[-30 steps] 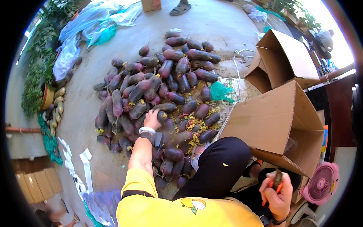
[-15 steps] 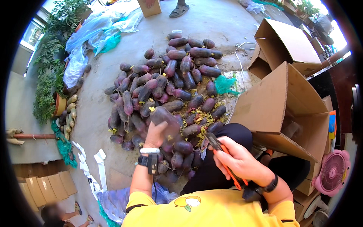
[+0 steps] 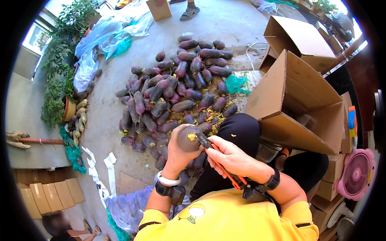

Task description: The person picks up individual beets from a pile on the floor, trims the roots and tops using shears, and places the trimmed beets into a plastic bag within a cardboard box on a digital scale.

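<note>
My left hand [image 3: 177,153] grips a dark purple radish [image 3: 185,143] with a yellow sprout on its end, held up in front of me. My right hand [image 3: 227,158] is closed on an orange box cutter [image 3: 237,180], whose dark blade lies against the radish beside the sprout. Beyond both hands a big heap of purple radishes [image 3: 159,94] lies on the floor, with yellow sprout trimmings [image 3: 212,118] scattered at its right side.
Open cardboard boxes [image 3: 265,100] stand right, near a pink fan [image 3: 358,172]. Green netting [image 3: 235,84] lies by the heap. Plastic sheets [image 3: 100,36] and plants [image 3: 54,96] line the left. A person [image 3: 58,223] is at lower left; another person's sandaled foot [image 3: 189,14] is at top.
My left hand has lifted a radish from the heap toward me. My right hand has swung in from the lower right, bringing the cutter's blade onto the radish.
</note>
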Demonstrator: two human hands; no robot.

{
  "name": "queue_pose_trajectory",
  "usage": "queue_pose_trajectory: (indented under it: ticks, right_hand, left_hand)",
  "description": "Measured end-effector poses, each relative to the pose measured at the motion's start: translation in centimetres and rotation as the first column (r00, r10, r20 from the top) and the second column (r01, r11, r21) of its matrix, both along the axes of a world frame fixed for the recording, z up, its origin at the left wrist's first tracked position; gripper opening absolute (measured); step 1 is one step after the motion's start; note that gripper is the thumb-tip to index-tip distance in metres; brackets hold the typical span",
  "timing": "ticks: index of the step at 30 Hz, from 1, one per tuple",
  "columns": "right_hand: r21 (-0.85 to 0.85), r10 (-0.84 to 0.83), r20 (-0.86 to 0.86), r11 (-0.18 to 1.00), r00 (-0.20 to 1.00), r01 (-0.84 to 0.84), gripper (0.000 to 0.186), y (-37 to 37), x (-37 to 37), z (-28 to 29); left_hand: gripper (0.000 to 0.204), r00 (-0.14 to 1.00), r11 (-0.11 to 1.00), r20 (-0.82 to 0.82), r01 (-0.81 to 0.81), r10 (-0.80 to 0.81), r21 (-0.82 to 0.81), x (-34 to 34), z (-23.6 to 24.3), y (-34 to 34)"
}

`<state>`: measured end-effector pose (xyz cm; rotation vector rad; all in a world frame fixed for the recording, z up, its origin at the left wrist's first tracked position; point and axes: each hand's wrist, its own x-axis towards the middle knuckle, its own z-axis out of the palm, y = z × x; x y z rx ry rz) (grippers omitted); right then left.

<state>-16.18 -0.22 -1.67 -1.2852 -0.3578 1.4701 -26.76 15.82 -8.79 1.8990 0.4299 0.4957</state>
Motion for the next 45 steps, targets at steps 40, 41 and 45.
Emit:
queue_pose_trajectory:
  ticks: [40, 41, 45]
  right_hand:
    - [0.061, -0.168, -0.076, 0.983, 0.983, 0.173, 0.017, 1.9, 0.9, -2.4]
    - [0.081, -0.140, -0.089, 0.986, 0.986, 0.147, 0.016, 2.1, 0.6, -2.1]
    - [0.124, -0.083, -0.124, 0.987, 0.989, 0.098, 0.015, 2.0, 0.4, -2.2]
  left_hand:
    - [0.064, 0.979, 0.892, -0.059, -0.152, 0.195, 0.426, 0.8, 0.4, 1.1]
    - [0.064, 0.985, 0.937, -0.050, -0.141, 0.165, 0.319, 0.7, 0.6, 1.2]
    - [0.063, 0.990, 0.990, -0.089, -0.101, 0.110, 0.098, 0.5, 1.6, 0.8]
